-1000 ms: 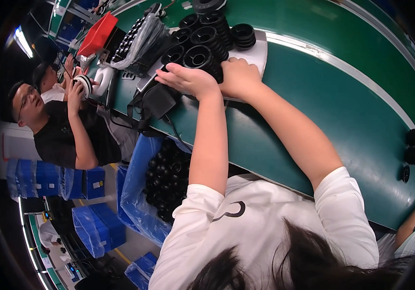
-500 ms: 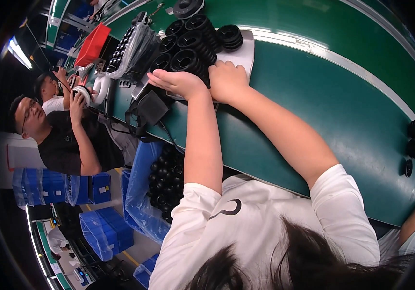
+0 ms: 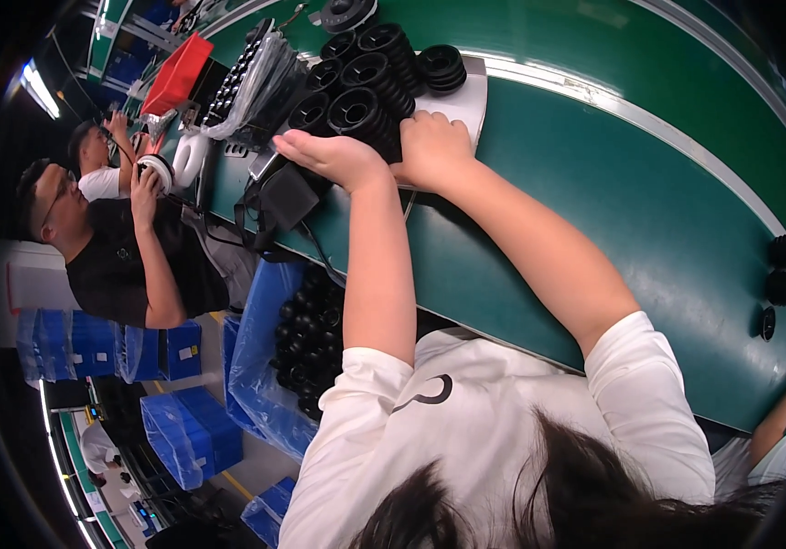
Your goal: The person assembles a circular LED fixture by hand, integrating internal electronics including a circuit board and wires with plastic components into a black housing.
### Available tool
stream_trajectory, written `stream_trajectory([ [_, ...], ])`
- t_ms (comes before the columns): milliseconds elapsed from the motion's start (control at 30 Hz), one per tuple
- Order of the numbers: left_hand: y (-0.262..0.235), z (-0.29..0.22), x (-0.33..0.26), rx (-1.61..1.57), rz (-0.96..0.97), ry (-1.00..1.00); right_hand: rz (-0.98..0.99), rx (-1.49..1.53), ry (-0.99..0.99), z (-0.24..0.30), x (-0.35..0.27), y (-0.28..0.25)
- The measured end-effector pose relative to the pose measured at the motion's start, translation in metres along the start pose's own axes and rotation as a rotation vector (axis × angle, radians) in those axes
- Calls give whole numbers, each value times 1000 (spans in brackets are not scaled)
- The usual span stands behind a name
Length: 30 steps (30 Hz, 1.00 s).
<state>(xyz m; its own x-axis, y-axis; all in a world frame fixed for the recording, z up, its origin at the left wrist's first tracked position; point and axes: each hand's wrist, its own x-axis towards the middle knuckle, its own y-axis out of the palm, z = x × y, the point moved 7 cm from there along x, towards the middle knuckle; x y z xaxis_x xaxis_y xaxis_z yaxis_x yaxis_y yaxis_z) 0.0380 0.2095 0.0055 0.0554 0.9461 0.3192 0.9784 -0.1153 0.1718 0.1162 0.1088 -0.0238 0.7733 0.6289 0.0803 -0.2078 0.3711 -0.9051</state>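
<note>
While both forearms reach up across the green desk (image 3: pixel 594 210), the left hand (image 3: pixel 333 157) lies palm down, fingers together, touching the near edge of a cluster of black ribbed rings (image 3: pixel 356 101). Whether its grip closes on any ring cannot be told; the fingers look flat rather than curled. Right hand (image 3: pixel 430 151) sits just beside the left one, knuckles up, fingers curled under on the pale tray (image 3: pixel 462 102) that carries the rings; what it grips, if anything, is hidden beneath the hand.

Rings stand in short stacks, packed close together, at the far left part of the desk. A black pouch with a strap (image 3: pixel 279 199) lies at the desk edge just left of the left hand. A bag of small black parts (image 3: pixel 251 78) and a red bin (image 3: pixel 176 73) lie beyond. Below the desk edge, a blue-lined crate (image 3: pixel 306 339) holds more black rings. Three black rings (image 3: pixel 782 274) sit well apart at the right. Co-worker in black shirt (image 3: pixel 118 256) holds a white ring (image 3: pixel 153 169) at the left.
</note>
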Motion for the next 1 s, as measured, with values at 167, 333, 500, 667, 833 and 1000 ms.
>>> stream_trajectory([
  [167, -59, -55, 9, -409, 110, 210, 103, -111, -90, -4, -14, -35],
  [333, -193, -5, 52, 157, 12, 451, -33, -163, -213, -7, -56, -84],
  [500, -331, 180, 33, 1292, 272, 109, 65, 178, -631, -19, -106, -82],
  [667, -351, 251, -55, 1429, 638, 130, -41, 282, -360, -99, -151, -74],
  [833, -326, 278, -14, 1204, 661, -63, -197, 518, 12, -174, -192, -66],
  [1000, -299, 322, -30, 1296, 1085, -419, -281, 580, 142, -189, -195, -64],
])
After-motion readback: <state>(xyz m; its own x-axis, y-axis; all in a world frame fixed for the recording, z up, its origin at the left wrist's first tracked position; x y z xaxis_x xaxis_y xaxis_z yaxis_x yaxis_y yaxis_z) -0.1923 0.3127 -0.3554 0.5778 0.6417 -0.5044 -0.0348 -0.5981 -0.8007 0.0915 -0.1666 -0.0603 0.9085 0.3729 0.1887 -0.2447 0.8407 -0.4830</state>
